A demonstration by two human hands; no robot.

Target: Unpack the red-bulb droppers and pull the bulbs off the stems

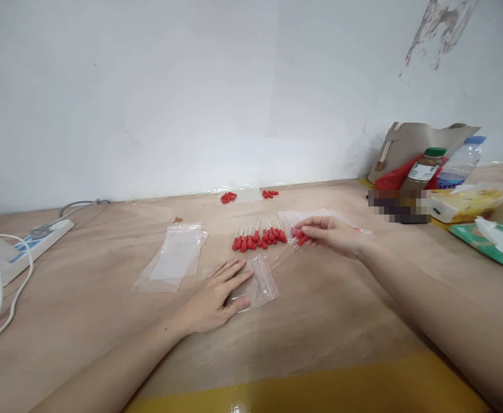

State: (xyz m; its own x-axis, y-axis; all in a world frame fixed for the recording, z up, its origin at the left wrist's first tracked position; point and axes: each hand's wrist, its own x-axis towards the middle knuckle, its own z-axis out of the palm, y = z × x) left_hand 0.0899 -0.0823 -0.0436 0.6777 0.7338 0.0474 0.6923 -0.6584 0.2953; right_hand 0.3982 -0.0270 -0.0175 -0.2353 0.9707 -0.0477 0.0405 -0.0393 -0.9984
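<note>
While left hand (pixel 217 295) pins clear bag (pixel 260 288) | right hand (pixel 331 235) pinches red-capped droppers (pixel 300 238)

— Bottles?
— Two: brown jar (pixel 423 169), water bottle (pixel 464 160).
— Power strips?
— One power strip (pixel 40 241).
— Droppers (pixel 257 237)?
— Row too crowded to count; two small far heaps (pixel 228 197).
— Clear bags (pixel 260 284)?
— At least three.

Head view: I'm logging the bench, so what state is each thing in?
Left hand: open, flat on the small clear plastic zip bag.
Right hand: fingers pinched on red-bulbed clear droppers.
Row of loose red-bulbed droppers: lying on the table.
Stack of clear plastic bags: flat, empty.
Brown bottle with green cap: upright, capped.
</note>
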